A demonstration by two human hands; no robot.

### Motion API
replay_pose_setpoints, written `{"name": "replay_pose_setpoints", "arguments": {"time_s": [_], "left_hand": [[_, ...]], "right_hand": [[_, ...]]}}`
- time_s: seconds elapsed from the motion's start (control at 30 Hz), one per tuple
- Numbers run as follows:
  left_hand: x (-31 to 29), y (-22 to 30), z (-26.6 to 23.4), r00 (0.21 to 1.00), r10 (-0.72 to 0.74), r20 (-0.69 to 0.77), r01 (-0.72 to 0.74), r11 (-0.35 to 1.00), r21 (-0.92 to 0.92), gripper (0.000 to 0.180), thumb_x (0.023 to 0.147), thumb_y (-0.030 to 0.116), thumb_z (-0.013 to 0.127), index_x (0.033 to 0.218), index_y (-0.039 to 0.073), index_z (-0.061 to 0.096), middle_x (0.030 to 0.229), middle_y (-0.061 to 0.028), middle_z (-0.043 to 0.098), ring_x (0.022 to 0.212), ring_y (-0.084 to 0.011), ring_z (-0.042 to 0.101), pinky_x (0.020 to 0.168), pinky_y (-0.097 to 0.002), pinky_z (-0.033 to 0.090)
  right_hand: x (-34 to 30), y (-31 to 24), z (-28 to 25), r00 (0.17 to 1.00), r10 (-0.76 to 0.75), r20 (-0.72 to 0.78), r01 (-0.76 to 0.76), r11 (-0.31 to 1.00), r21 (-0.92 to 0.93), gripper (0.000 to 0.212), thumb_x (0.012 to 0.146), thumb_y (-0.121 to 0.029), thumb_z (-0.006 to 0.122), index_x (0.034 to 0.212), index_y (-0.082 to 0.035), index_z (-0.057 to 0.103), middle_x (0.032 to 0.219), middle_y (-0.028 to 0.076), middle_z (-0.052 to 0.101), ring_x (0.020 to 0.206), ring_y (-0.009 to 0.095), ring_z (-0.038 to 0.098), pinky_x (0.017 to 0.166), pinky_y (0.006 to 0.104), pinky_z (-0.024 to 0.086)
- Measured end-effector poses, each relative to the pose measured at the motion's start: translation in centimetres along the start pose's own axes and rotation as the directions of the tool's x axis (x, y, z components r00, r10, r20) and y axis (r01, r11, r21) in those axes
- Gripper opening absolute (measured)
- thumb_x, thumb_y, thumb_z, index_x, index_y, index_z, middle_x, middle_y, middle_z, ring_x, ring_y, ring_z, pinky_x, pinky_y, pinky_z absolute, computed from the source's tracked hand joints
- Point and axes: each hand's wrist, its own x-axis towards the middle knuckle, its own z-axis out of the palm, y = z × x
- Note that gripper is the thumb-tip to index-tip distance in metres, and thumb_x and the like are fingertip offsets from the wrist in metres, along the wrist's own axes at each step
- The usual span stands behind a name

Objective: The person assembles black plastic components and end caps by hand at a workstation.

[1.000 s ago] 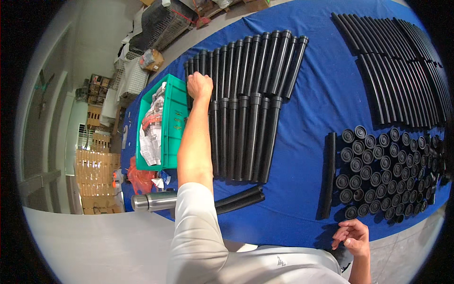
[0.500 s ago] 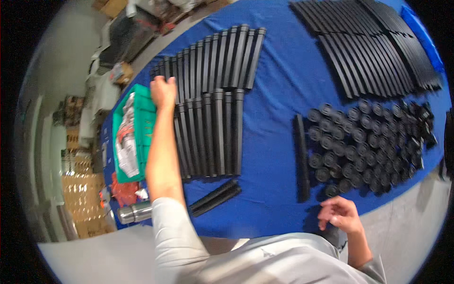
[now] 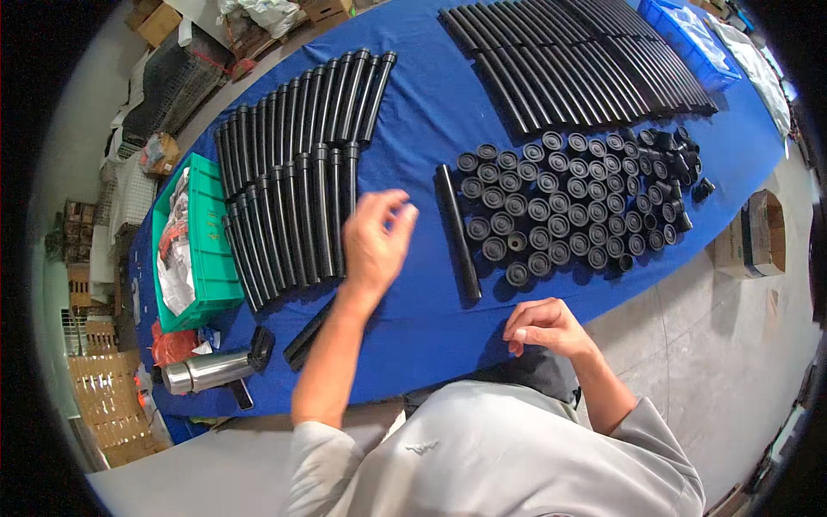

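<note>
left hand (image 3: 375, 246): in the air above the table (image 3: 405, 319), just beside the nearest capped tubes (image 3: 322, 207). fingers loosely parted and a little blurred; i see nothing in its grasp. right hand (image 3: 544, 327): at the table's near edge, below the round caps (image 3: 559, 202), fingers half bent toward the thumb. its palm is hidden from me, so i cannot tell whether it pinches anything small.

capped tubes lie side by side in two rows on the left part of the table. a lone tube (image 3: 458, 233) lies between them and the round caps.

handling, my estimate: tubes stiff and light for their length, glossy, so perhaps slippery and apt to roll. i would take hold around the middle, thumb opposite fingers. round caps look small, light and tough; i would pinch one by its rim.

containers: green crate (image 3: 211, 267) at the left, crumpled newspaper (image 3: 178, 250) inside. blue crate (image 3: 715, 79) at the far right, with pale plastic sheeting in it. cardboard box (image 3: 749, 237) on the floor, open; contents too dark for me to read.
</note>
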Motion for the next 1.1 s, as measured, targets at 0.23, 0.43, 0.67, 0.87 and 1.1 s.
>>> {"name": "replay_pose_setpoints", "arguments": {"time_s": [0.23,0.43,0.67,0.87,1.1], "left_hand": [[-7.8,2.6,5.2,0.996,-0.032,0.086,0.025,0.997,0.076,0.055,0.070,0.029,0.085,0.109,0.003,0.055,0.090,-0.0116,0.058,0.073,-0.0234,0.057,0.065,-0.0350,0.049],[-7.9,1.7,4.5,0.999,-0.036,0.021,0.036,0.999,-0.005,0.048,0.074,0.011,0.074,0.117,0.003,0.053,0.106,-0.0139,0.055,0.075,-0.0230,0.054,0.069,-0.0356,0.049],[-5.3,2.1,4.8,0.963,0.221,0.156,-0.232,0.971,0.061,0.060,0.074,0.030,0.081,0.124,0.007,0.059,0.134,-0.0183,0.053,0.132,-0.0393,0.042,0.109,-0.0475,0.035],[-4.9,3.5,6.2,0.950,0.170,0.261,-0.218,0.961,0.168,0.062,0.070,0.042,0.082,0.119,0.008,0.062,0.128,-0.0161,0.058,0.130,-0.0379,0.045,0.109,-0.0529,0.033],[-4.6,2.9,6.1,0.929,0.143,0.340,-0.217,0.958,0.188,0.055,0.073,0.037,0.079,0.119,0.014,0.061,0.131,-0.0153,0.057,0.129,-0.0365,0.048,0.109,-0.0628,0.028]], "right_hand": [[-0.1,0.1,0.3,1.000,-0.005,-0.015,0.005,1.000,-0.005,0.018,0.092,-0.012,0.065,0.090,0.006,0.069,0.093,0.013,0.064,0.077,0.018,0.066,0.064,0.0298,0.056],[-0.3,0.5,0.3,0.998,-0.025,-0.059,0.027,0.999,0.031,0.017,0.093,-0.011,0.064,0.094,0.006,0.068,0.094,0.011,0.063,0.078,0.017,0.066,0.065,0.0290,0.055],[-0.5,1.1,0.4,0.993,-0.075,-0.088,0.080,0.996,0.045,0.017,0.093,-0.011,0.065,0.096,0.006,0.068,0.094,0.011,0.063,0.078,0.016,0.066,0.066,0.0282,0.056],[-0.5,0.9,0.5,0.992,-0.068,-0.104,0.073,0.996,0.043,0.018,0.093,-0.012,0.065,0.099,0.005,0.067,0.095,0.010,0.063,0.080,0.016,0.066,0.067,0.0286,0.055],[-0.7,1.3,1.9,0.961,-0.129,-0.244,0.127,0.992,-0.026,0.014,0.089,-0.009,0.069,0.097,0.003,0.066,0.090,0.010,0.063,0.075,0.015,0.065,0.065,0.0292,0.054]]}}
